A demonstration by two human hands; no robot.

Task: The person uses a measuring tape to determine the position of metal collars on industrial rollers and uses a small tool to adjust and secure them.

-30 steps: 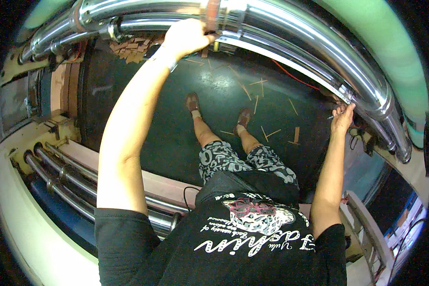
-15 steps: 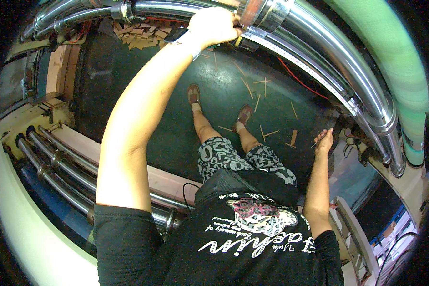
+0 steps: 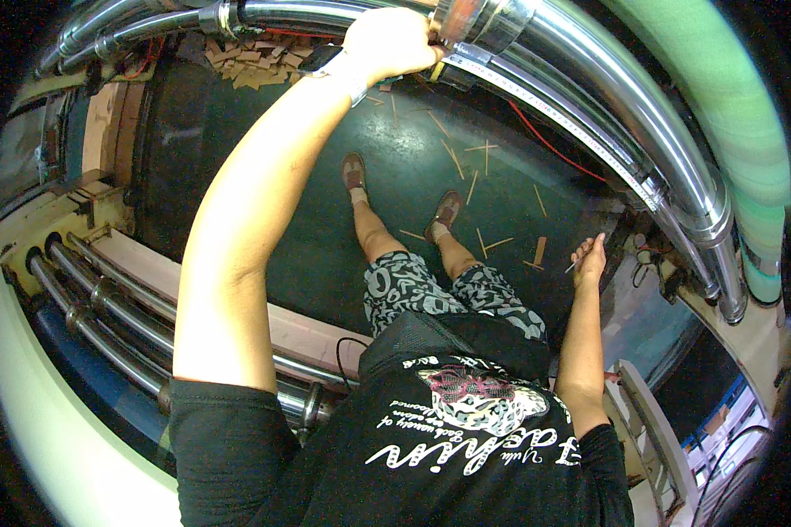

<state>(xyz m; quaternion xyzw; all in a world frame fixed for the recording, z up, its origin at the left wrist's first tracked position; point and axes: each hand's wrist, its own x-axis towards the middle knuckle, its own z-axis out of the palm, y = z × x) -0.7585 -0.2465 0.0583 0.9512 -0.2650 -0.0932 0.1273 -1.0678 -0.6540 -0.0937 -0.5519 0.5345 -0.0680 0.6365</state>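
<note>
My left hand (image 3: 391, 44) is raised at the top, its fingers curled against the side of a metal collar (image 3: 457, 19) on a shiny shaft. Whatever those fingers grip is hidden behind them. Low on the right, my right hand (image 3: 591, 259) is closed around a thin metal tool (image 3: 574, 265), of which only a short end shows. A pale strip with scale marks (image 3: 545, 107) runs beside the shaft, starting just right of my left hand. The thick chrome shaft (image 3: 641, 107) curves above it.
A large green roller (image 3: 729, 97) spans the upper right. More metal shafts (image 3: 105, 299) lie to the left, behind me. Cardboard scraps (image 3: 255, 63) are heaped at the far left, and narrow strips (image 3: 472, 187) litter the dark floor (image 3: 307, 193). A red cable (image 3: 549, 136) hangs under the bars.
My left hand has shifted slightly left and stays at the collar. My right hand has moved a little to the left, still with the thin tool.
</note>
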